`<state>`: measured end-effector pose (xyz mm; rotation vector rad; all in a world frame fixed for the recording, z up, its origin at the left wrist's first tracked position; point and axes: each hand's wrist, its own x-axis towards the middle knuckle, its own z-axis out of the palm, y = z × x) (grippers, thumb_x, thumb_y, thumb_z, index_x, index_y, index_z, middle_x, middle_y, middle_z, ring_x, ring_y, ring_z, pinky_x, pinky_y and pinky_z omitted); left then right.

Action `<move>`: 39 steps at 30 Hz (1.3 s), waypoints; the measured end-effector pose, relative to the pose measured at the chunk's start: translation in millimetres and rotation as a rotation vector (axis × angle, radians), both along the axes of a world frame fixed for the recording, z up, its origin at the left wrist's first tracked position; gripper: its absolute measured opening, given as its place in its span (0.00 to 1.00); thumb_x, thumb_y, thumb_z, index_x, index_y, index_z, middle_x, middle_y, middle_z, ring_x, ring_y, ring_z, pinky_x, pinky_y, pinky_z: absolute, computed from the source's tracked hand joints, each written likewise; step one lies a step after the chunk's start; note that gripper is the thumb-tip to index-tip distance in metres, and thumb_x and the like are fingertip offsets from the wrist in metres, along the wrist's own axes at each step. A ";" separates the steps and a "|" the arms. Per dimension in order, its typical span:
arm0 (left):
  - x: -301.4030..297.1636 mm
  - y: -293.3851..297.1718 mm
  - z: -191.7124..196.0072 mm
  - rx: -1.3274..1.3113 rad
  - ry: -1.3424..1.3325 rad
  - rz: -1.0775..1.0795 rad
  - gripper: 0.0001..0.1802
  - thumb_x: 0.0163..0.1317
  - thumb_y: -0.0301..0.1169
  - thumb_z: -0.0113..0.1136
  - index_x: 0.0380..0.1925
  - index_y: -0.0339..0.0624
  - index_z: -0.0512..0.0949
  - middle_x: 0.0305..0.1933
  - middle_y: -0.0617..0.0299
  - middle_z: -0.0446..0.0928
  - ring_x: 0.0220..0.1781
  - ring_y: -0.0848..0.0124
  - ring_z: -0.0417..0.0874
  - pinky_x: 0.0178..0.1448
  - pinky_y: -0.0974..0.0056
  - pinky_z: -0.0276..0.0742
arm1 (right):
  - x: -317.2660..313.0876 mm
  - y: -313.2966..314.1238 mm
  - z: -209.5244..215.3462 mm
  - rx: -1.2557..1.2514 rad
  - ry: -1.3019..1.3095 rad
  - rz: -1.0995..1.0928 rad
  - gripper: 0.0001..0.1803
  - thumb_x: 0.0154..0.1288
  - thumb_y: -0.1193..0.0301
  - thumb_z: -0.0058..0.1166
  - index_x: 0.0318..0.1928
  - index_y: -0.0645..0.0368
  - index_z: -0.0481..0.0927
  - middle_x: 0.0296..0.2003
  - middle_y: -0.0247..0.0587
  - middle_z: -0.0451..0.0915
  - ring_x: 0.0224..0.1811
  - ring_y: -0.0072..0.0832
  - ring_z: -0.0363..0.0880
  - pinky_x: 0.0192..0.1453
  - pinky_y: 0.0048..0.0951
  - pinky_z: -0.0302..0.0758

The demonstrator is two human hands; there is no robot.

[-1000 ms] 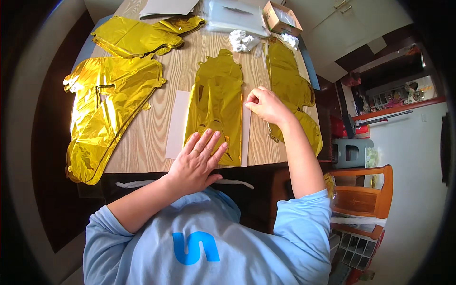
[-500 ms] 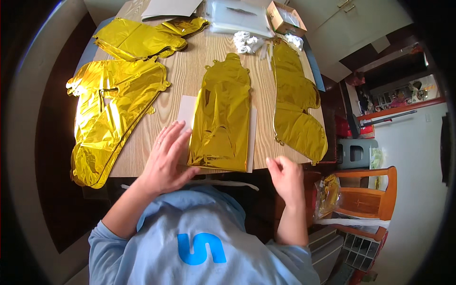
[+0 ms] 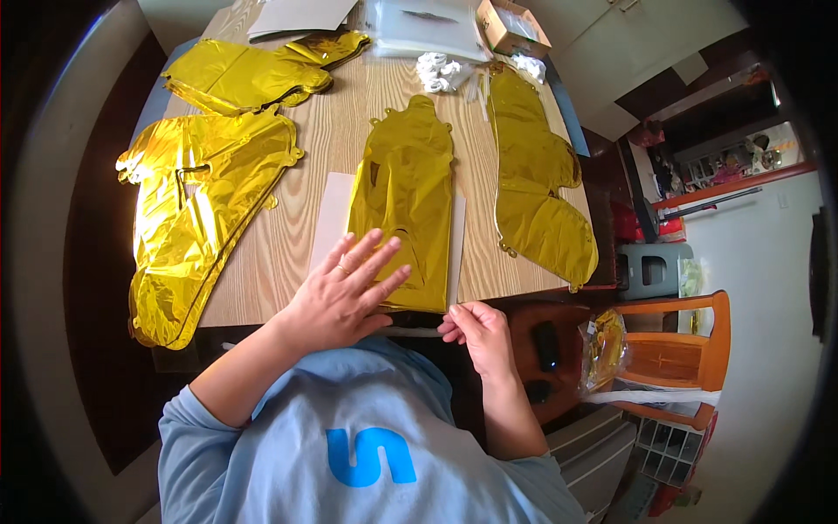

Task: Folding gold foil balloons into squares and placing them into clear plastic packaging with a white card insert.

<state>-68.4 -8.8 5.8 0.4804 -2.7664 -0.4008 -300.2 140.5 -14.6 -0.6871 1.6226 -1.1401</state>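
Note:
A flat gold foil balloon (image 3: 403,183) lies in front of me, its straight end along the table's near edge and its tabbed end pointing away. A pale card (image 3: 330,208) shows from beneath it on both sides. My left hand (image 3: 339,301) is open, fingers spread over the balloon's near left part. At its near right corner my right hand (image 3: 484,336) is closed in a pinch, the fingertips by the edge of foil and card; what sits between them is too small to make out.
More flat gold foil balloons lie at the left (image 3: 205,192), far left (image 3: 249,77) and right (image 3: 532,166). Along the back are grey-white sheets (image 3: 301,16), clear plastic bags (image 3: 423,31), an open cardboard box (image 3: 515,31) and crumpled white material (image 3: 439,72). A wooden chair (image 3: 672,349) stands at the right.
My left hand has moved right, from beside the balloon onto its near part. My right hand has come left to the near right corner, its fingers pinched. The table's contents appear shifted slightly left.

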 end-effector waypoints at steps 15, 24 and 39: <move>4.5 20.3 -17.2 -0.167 -0.120 -0.042 0.33 0.69 0.36 0.50 0.75 0.45 0.64 0.79 0.48 0.60 0.80 0.48 0.61 0.81 0.43 0.56 | -3.5 -1.0 10.5 0.103 -0.068 0.079 0.17 0.77 0.60 0.54 0.38 0.62 0.83 0.29 0.46 0.88 0.24 0.22 0.84 0.29 0.17 0.73; 20.9 26.0 -21.7 -0.102 0.185 0.092 0.28 0.70 0.27 0.56 0.69 0.31 0.68 0.70 0.41 0.72 0.73 0.46 0.72 0.78 0.44 0.63 | -27.3 -26.6 26.4 -0.091 0.249 -0.203 0.13 0.77 0.65 0.53 0.40 0.63 0.83 0.26 0.38 0.84 0.22 0.19 0.82 0.24 0.18 0.70; 4.6 4.1 3.7 -0.147 0.232 0.241 0.28 0.65 0.26 0.56 0.67 0.31 0.70 0.70 0.43 0.72 0.75 0.44 0.69 0.78 0.42 0.61 | -16.4 -21.8 31.5 -0.053 -0.021 -0.095 0.12 0.75 0.68 0.54 0.50 0.64 0.79 0.35 0.39 0.86 0.24 0.25 0.85 0.25 0.18 0.74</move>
